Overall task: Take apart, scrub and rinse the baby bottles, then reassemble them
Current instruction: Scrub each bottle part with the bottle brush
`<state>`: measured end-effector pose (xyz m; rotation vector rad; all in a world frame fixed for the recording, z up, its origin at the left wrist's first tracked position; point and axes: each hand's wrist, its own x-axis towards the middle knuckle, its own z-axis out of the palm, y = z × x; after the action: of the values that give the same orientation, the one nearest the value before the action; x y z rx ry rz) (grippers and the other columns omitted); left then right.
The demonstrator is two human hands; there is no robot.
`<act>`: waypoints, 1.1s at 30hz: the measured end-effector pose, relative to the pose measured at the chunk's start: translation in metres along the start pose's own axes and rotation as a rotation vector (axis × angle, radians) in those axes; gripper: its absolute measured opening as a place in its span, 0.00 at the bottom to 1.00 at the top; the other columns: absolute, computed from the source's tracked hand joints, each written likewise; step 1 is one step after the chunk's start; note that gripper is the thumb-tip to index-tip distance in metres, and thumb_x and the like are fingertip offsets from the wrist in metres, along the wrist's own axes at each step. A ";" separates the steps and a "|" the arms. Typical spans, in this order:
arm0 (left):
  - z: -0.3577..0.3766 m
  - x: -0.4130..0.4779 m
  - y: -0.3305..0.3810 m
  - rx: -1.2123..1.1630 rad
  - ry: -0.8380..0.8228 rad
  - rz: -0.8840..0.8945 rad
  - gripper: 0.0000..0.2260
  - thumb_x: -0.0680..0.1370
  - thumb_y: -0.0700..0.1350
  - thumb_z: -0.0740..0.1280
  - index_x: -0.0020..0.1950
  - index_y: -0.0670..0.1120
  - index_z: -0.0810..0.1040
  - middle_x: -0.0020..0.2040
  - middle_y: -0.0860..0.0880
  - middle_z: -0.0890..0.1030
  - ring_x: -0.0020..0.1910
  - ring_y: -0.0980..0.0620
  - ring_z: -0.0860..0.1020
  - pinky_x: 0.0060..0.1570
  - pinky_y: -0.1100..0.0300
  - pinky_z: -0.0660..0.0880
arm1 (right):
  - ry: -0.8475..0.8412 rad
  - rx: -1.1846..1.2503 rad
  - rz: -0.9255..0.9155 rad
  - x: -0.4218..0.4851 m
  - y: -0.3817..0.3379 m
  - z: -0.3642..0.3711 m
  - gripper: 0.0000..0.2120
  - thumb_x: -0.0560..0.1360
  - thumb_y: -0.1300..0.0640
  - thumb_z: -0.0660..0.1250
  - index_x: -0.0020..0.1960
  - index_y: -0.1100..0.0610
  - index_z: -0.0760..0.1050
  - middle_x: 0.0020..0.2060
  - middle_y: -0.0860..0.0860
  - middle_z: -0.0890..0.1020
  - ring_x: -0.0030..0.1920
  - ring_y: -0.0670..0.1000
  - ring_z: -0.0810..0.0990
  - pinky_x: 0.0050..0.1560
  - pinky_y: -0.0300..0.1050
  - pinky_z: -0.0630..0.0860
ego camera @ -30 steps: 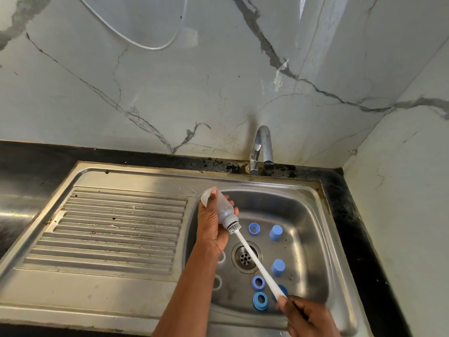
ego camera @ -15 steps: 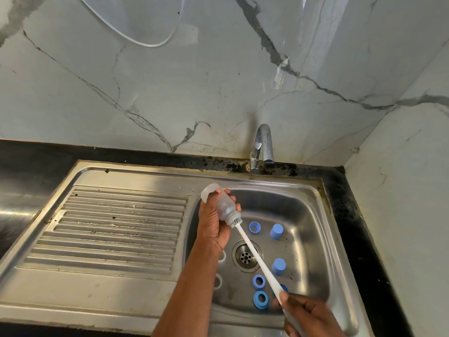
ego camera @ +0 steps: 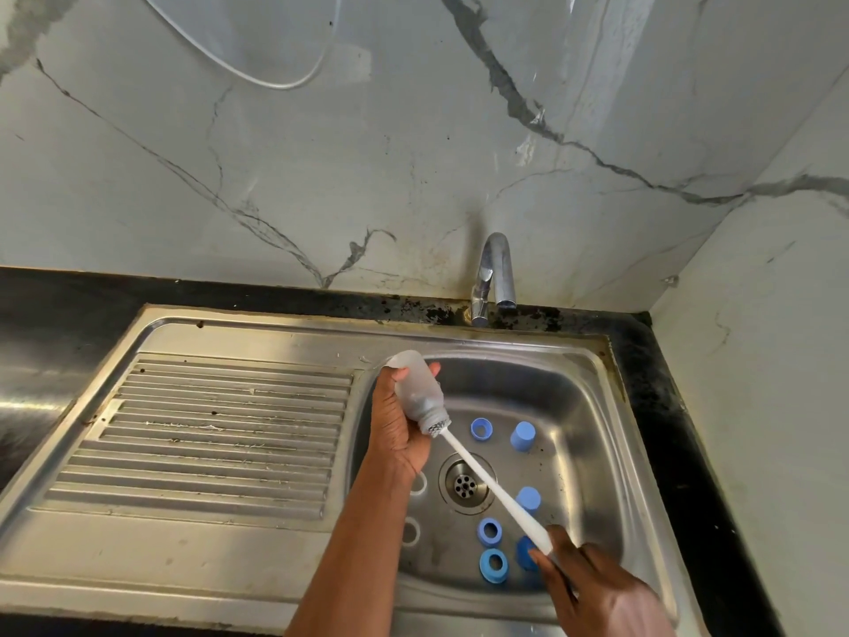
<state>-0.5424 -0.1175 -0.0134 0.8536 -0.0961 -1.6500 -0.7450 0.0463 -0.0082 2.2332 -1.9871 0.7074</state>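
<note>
The right hand (ego camera: 597, 590) is being cut off by the bottom edge of the view. The end of the long white plastic bottle brush (ego camera: 487, 480) is disappearing under its curled fingers, which are pinching the handle. The brush head is sitting mostly inside the small translucent plastic baby bottle (ego camera: 416, 388), with only a tuft of grey bristles showing at the neck. A dark blue piece (ego camera: 523, 551) is lying half hidden behind the fingertips and handle, too covered to name. Two pale rings (ego camera: 418, 484) are peeking out from behind the left forearm.

The stainless steel sink basin (ego camera: 583, 452) is holding the loose parts around its round drain (ego camera: 465, 485). Two light blue caps (ego camera: 523, 436) are standing toward its right side. Of three blue screw rings (ego camera: 480, 427), one is lying toward the back and two near the front edge.

The left hand (ego camera: 397, 434) is wrapping its fingers round the bottle, holding it above the basin's left edge. The bottle's long axis is running diagonally, in line with the brush handle. Its base is pointing up toward the back left corner and its mouth down toward the front right.
</note>
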 end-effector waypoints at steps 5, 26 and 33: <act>0.003 -0.002 0.001 0.087 0.084 0.071 0.34 0.57 0.58 0.80 0.56 0.43 0.76 0.40 0.46 0.77 0.28 0.54 0.76 0.24 0.61 0.74 | -0.299 0.547 0.275 -0.004 -0.011 -0.008 0.16 0.74 0.30 0.60 0.49 0.37 0.82 0.28 0.41 0.80 0.29 0.40 0.79 0.34 0.26 0.73; -0.008 0.002 0.005 0.022 -0.009 -0.041 0.20 0.65 0.45 0.72 0.55 0.43 0.78 0.47 0.42 0.80 0.45 0.44 0.77 0.49 0.45 0.74 | -0.054 -0.055 -0.018 0.009 0.009 0.004 0.30 0.83 0.43 0.48 0.46 0.55 0.87 0.25 0.51 0.75 0.18 0.53 0.69 0.18 0.38 0.67; -0.003 0.005 0.005 0.085 0.059 -0.021 0.10 0.72 0.46 0.74 0.45 0.44 0.75 0.32 0.48 0.76 0.26 0.54 0.74 0.27 0.63 0.71 | -0.225 0.446 0.158 -0.002 0.002 -0.005 0.11 0.75 0.43 0.69 0.43 0.47 0.86 0.22 0.44 0.76 0.22 0.39 0.71 0.27 0.30 0.71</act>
<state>-0.5368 -0.1226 -0.0154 0.9701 -0.1176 -1.6482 -0.7485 0.0501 -0.0049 2.5080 -2.3250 1.0518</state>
